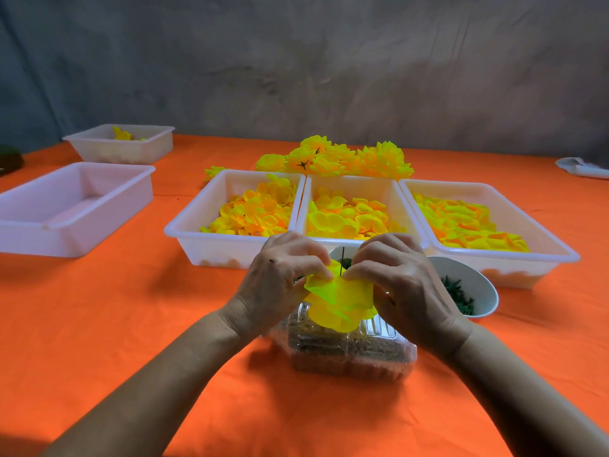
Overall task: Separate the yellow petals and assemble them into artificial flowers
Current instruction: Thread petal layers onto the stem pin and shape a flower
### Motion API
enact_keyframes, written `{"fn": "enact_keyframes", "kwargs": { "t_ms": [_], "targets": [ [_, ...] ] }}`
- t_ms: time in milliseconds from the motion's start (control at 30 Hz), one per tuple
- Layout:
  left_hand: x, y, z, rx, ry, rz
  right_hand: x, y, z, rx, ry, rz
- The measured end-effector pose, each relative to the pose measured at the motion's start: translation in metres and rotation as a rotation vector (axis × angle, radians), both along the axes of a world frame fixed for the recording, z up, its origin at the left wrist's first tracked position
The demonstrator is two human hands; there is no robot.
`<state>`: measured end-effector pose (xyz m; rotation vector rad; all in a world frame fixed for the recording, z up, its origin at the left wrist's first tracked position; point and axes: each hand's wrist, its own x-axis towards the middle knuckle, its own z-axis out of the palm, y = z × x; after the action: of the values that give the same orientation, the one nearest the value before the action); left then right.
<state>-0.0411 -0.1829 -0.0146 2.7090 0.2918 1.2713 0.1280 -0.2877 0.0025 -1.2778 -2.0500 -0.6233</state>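
Yellow fabric petals (339,301) sit bunched between both hands, just above a clear plastic box (349,354) on the orange tablecloth (131,324). The left hand (280,278) comes in from the lower left with its back up, fingers curled down, thumb and forefinger pinching the top edge of the petals. The right hand (398,282) mirrors it from the other side, knuckles raised, fingertips pinching the same edge right beside the left ones. Both forearms are bare and angle inward, so the wrists stand apart while the fingertips nearly meet. A thin dark stem (342,255) pokes up between the fingertips.

Behind the hands, 3 white trays (184,225) stand side by side, each holding loose yellow petals. Beyond them lies a heap of finished flowers (336,158). A white bowl (481,282) of dark green pieces sits just right of the right hand, and the rim of a second bowl shows behind the fingers. To the left are 2 more white trays: the nearer one (66,209) bare inside, the farther one (122,143) with a few yellow bits.

No writing or label can be read on anything here.
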Motion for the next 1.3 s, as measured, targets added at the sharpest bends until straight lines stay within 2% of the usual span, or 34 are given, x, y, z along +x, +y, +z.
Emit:
{"fn": "enact_keyframes", "kwargs": {
  "t_ms": [133,333,700,867,1033,1100,1200,1300],
  "targets": [
    [0.0,0.0,-0.004,0.093,0.044,-0.004,-0.001,-0.002,-0.005,-0.031,-0.043,-0.023],
    [-0.002,0.004,-0.007,0.073,0.03,0.008,0.0,0.001,0.003,-0.013,-0.096,-0.015],
    [-0.008,0.007,-0.003,0.047,0.139,-0.021,0.001,-0.011,-0.004,-0.062,-0.099,-0.041],
    [-0.012,0.004,0.009,-0.132,0.219,-0.058,0.005,-0.013,-0.006,-0.088,-0.08,-0.036],
    [-0.012,-0.004,0.024,-0.538,0.069,-0.029,0.006,-0.015,-0.008,-0.113,-0.072,-0.029],
    [-0.008,-0.01,0.03,-0.564,0.038,-0.036,0.006,-0.015,-0.008,-0.107,-0.081,-0.025],
    [0.001,-0.018,0.027,-0.496,0.08,-0.003,0.006,-0.014,-0.008,-0.1,-0.088,-0.026],
    [0.009,-0.019,0.019,-0.517,0.114,0.01,0.007,-0.015,-0.008,-0.112,-0.082,-0.024]
  ]
}}
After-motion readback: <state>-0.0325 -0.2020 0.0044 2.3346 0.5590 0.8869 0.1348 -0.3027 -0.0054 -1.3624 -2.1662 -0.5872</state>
